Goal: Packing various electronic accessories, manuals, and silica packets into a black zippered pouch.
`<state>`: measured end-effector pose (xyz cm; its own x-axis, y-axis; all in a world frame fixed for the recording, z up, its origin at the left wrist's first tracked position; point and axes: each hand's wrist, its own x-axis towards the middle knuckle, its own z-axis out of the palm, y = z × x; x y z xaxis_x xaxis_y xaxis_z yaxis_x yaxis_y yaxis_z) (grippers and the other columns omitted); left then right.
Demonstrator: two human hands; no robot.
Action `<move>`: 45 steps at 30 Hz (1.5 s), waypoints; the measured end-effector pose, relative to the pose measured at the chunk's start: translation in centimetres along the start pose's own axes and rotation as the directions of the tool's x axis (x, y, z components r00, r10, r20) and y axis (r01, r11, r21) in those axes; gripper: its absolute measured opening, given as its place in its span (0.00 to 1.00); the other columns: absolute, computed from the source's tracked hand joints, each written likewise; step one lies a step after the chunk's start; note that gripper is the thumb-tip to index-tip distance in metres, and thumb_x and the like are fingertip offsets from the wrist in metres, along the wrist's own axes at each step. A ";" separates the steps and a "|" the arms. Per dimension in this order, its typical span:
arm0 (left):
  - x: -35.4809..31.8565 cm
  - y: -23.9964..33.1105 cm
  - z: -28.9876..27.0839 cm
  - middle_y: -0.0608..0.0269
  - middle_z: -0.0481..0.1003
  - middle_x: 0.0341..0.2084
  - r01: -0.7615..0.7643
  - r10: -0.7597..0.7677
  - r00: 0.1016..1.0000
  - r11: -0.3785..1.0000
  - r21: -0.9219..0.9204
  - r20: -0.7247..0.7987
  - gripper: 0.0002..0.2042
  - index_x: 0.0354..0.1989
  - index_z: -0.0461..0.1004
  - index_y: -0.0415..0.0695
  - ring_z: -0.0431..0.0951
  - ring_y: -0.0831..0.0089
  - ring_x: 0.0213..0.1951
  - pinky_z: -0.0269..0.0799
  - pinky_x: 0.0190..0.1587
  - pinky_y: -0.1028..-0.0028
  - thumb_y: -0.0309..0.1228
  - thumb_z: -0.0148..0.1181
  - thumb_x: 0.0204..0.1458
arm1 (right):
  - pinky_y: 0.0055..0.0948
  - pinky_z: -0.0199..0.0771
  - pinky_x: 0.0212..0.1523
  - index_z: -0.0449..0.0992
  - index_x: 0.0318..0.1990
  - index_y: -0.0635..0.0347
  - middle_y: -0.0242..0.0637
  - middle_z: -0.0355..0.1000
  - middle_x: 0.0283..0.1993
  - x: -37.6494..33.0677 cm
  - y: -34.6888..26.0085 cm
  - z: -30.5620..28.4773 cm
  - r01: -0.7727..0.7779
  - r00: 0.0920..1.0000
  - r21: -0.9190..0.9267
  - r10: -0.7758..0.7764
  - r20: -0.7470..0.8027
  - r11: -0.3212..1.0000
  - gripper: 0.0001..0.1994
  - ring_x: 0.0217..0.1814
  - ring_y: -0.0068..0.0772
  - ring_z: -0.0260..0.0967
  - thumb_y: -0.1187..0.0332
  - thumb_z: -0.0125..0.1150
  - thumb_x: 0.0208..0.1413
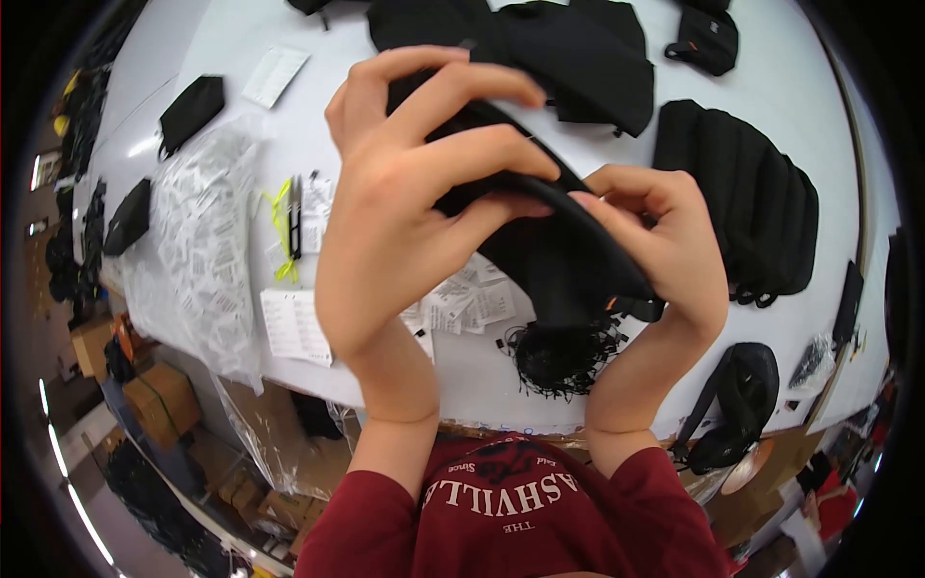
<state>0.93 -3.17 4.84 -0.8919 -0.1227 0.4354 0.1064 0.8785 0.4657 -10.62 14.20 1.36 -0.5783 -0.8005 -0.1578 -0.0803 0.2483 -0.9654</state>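
Note:
Above the table, both hands hold a black fabric bag (564,255) tilted up, its long curved edge running down to the right. My left hand (390,197) is closed on its upper left part, fingers arched over it and the thumb pressed to the near side. With thumb and fingers, my right hand (665,226) pinches the curved edge on the right. A small orange tab shows near the bag's lower end. Beneath lie a bunch of thin black cords (567,361) and a pile of small white paper tags (467,303), partly hidden by the bag and my left arm.
Left on the white table are a clear plastic sack of tags (198,231), snips (295,217) with yellow cord, and small black pouches (191,111). Larger black bags (578,58) lie at the back, with a ribbed black backpack (742,197) at right. Cardboard boxes (162,403) stand below left.

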 end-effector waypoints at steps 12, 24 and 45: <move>-13.6 -8.7 0.0 0.58 0.70 0.40 0.776 -0.783 0.619 0.599 0.197 -0.058 0.19 0.40 0.71 0.38 0.67 0.60 0.45 0.64 0.50 0.66 0.32 0.68 0.42 | 0.22 0.35 0.19 0.74 0.24 0.66 0.20 0.42 0.12 1.1 0.7 0.0 0.061 0.975 -0.144 -0.090 -0.205 0.988 0.11 0.17 0.11 0.36 0.68 0.67 0.48; -12.2 -5.3 -6.1 0.53 0.75 0.29 0.748 -0.864 0.497 0.472 0.467 0.078 0.14 0.43 0.73 0.38 0.73 0.56 0.33 0.67 0.39 0.64 0.30 0.61 0.49 | 0.24 0.38 0.20 0.71 0.23 0.65 0.26 0.42 0.12 0.9 0.3 1.0 0.164 0.977 -0.300 -0.197 -0.083 0.940 0.11 0.17 0.15 0.37 0.68 0.66 0.46; -3.2 0.8 -0.2 0.62 0.69 0.50 0.136 -0.121 0.990 0.942 0.307 -0.069 0.17 0.42 0.78 0.49 0.64 0.62 0.53 0.53 0.56 0.65 0.41 0.67 0.44 | 0.29 0.51 0.18 0.70 0.22 0.62 0.36 0.55 0.10 0.4 -0.7 0.9 0.175 0.973 -0.326 -0.214 -0.087 0.929 0.11 0.12 0.30 0.52 0.66 0.64 0.44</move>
<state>4.00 -2.16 3.95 -0.8658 -0.2595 0.4279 -0.1566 0.9526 0.2610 -10.12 13.22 1.75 -0.6162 -0.7844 0.0710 -0.4405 0.2686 -0.8566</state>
